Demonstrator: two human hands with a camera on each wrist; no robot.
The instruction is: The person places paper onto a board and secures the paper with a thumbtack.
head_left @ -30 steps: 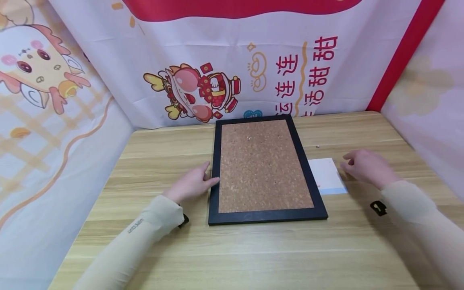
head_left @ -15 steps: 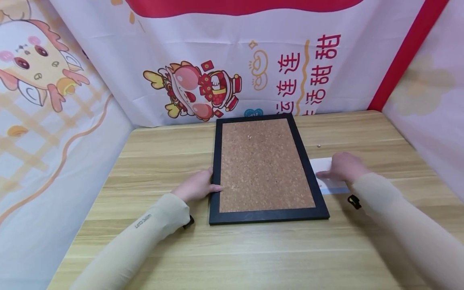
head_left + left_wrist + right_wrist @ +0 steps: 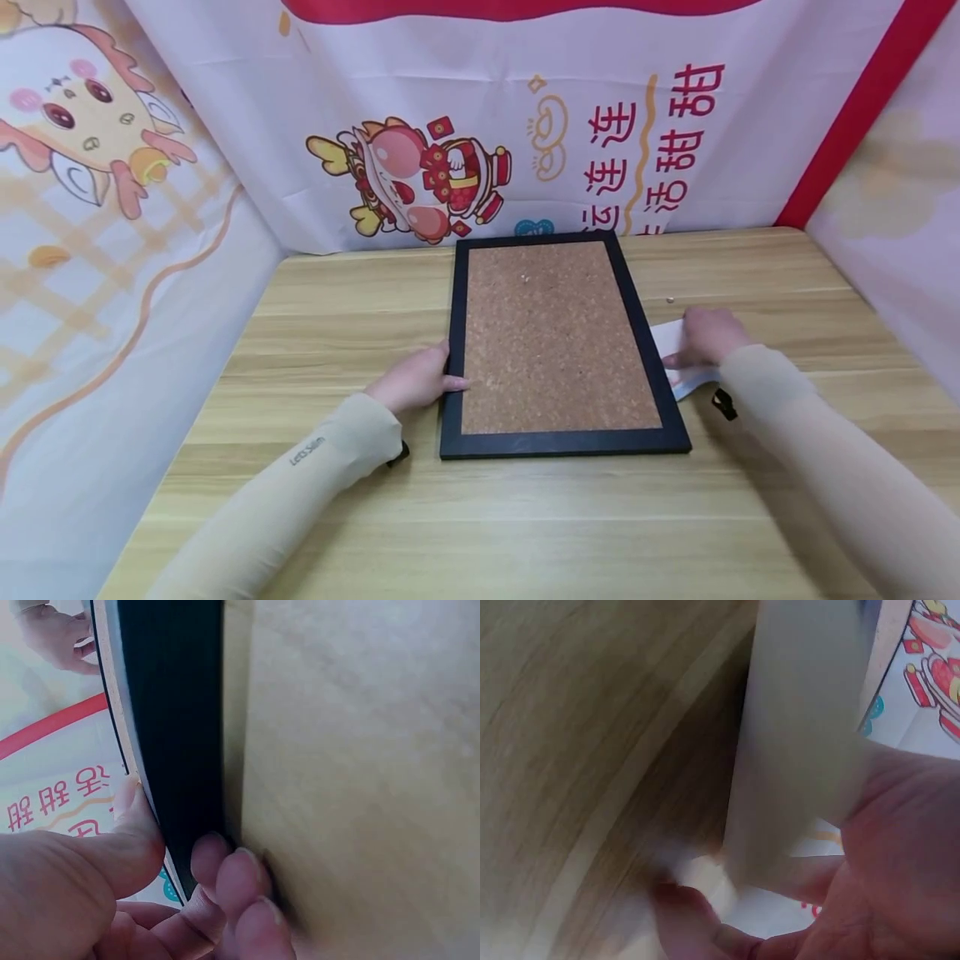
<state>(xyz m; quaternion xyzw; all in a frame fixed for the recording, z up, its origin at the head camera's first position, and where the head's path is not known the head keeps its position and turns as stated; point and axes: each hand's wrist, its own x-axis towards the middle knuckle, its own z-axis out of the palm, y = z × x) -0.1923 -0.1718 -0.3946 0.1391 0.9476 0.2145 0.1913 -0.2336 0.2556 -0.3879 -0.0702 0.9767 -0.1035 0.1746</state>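
I have the left hand pinching the left edge of the corkboard and the right hand pinching the card, bent up beside the corkboard's right edge, its lift seemingly only partly done.

The flat brown cork board has tiny dark and light specks, and its rectangular black frame is black all round. The thin white paper card has 1 pale blue stripe. The tan wooden tabletop has wavy darker lines. The cream left sleeve has small dark letters. The white back cloth has red writing, 1 orange squiggle and a red, pink and yellow cartoon.
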